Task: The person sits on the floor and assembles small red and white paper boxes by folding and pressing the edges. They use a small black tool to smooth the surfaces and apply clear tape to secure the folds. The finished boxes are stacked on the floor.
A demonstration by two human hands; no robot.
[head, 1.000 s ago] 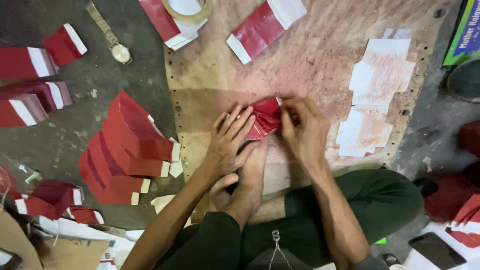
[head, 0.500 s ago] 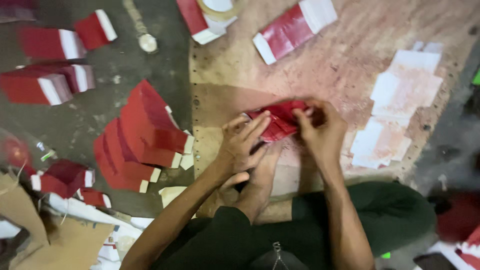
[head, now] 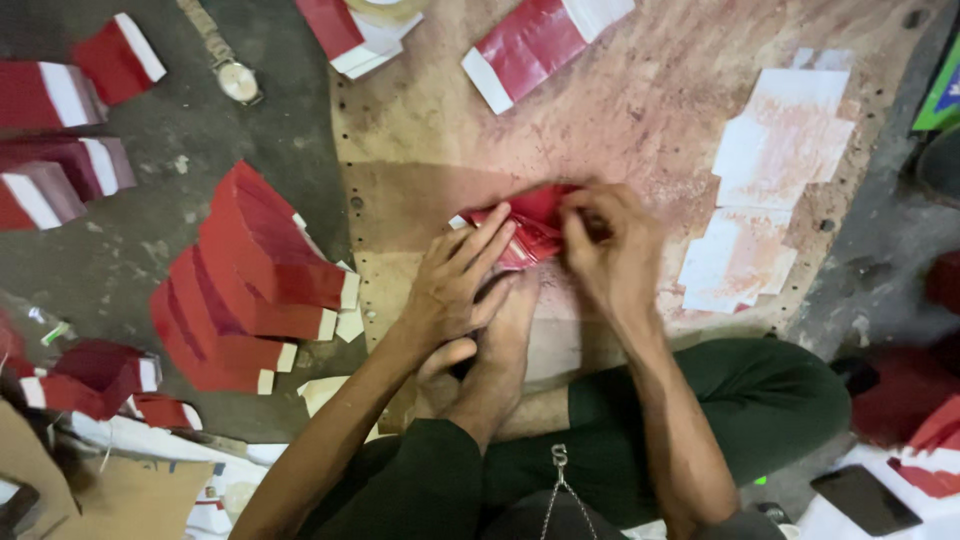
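Both hands are pinching a thin, glossy red paper wrapper (head: 525,225) on the worn brown board (head: 640,110): left hand (head: 455,290) pressing its near edge flat, right hand (head: 610,245) gripping its far fold; it looks light and easily creased.

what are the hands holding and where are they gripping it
Both hands hold one red paper piece on the board: left hand presses its left end, right hand pinches its right edge.

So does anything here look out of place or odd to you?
A wristwatch lies loose on the grey floor among the red and white folded pieces. Also, the person's bare foot rests on the worn board, just below the red piece that both hands are folding.
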